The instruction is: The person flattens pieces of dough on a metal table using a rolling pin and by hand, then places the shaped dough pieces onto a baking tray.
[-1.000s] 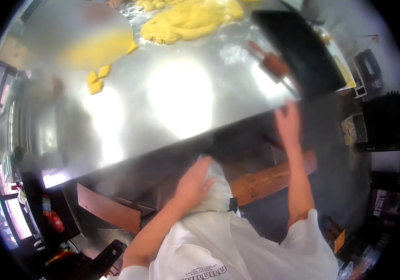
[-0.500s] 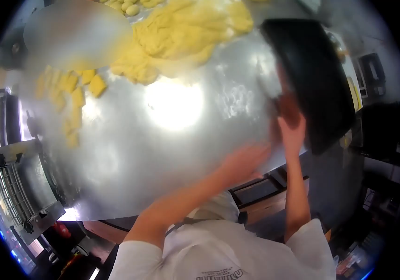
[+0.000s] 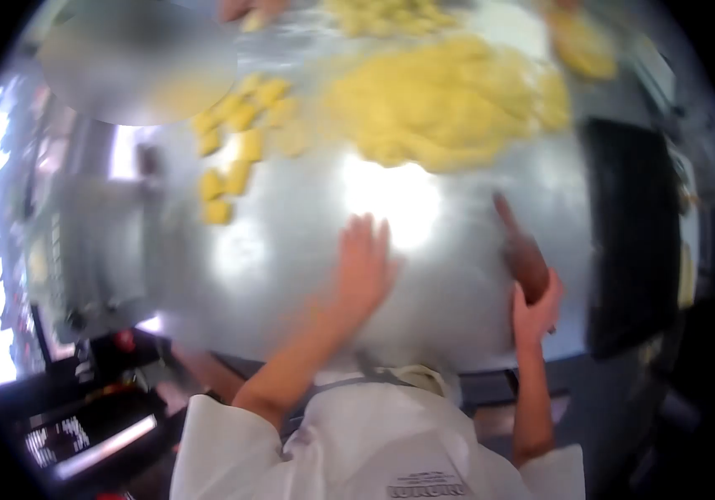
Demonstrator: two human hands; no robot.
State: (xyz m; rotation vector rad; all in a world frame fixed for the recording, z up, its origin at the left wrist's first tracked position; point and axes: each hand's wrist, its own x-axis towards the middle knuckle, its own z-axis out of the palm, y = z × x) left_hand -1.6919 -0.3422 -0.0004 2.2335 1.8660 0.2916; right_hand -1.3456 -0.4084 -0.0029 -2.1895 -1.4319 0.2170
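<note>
My right hand [image 3: 538,310] is wrapped around a brown rolling pin [image 3: 526,260], whose narrow handle points away from me over the metal table [image 3: 291,242]. Its near end is hidden in my grip, and motion blurs it. My left hand [image 3: 364,268] is open, palm down with fingers stretched out, on or just above the tabletop. Beyond it lies a large mass of yellow dough [image 3: 449,104]. Several cut yellow dough pieces [image 3: 240,158] are scattered to the far left of that hand.
A black bin or tray [image 3: 634,242] stands at the table's right end. At the left end is a metal roller machine [image 3: 95,258], blurred. More small dough pieces [image 3: 386,15] lie at the back. Another person's hand [image 3: 253,10] shows at the top edge. A blurred round patch covers the upper left.
My view has swung, so the dough and bin appear further right. My left hand has moved away from my right hand and the bin. The rolling pin now shows clear of the bin.
</note>
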